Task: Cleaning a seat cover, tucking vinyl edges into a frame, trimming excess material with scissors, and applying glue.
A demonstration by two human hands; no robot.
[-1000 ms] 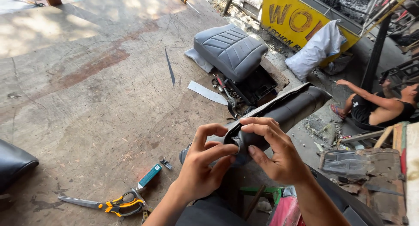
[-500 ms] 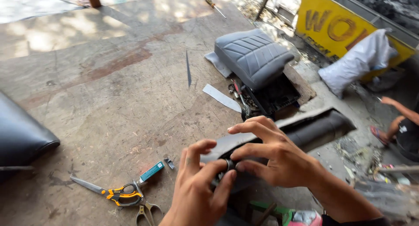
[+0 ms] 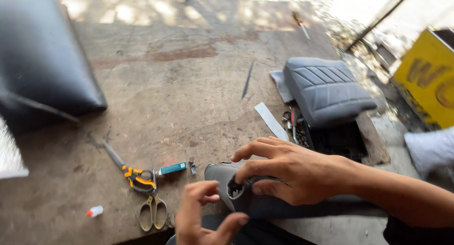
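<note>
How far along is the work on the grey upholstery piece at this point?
Done: the grey cover piece has a hole already made at its near end. In hand: the right hand presses the piece down, and the left hand hovers open by the hole. Left: scissors and pliers lie unused; the piece is attached to nothing.

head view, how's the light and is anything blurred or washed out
Head view: dappled sunlight on the far end of the wooden table; the top right corner is blown out white; the black cushion at left is motion-smeared, the left hand soft; the right hand on the grey cover and the scissors read sharper.
</note>
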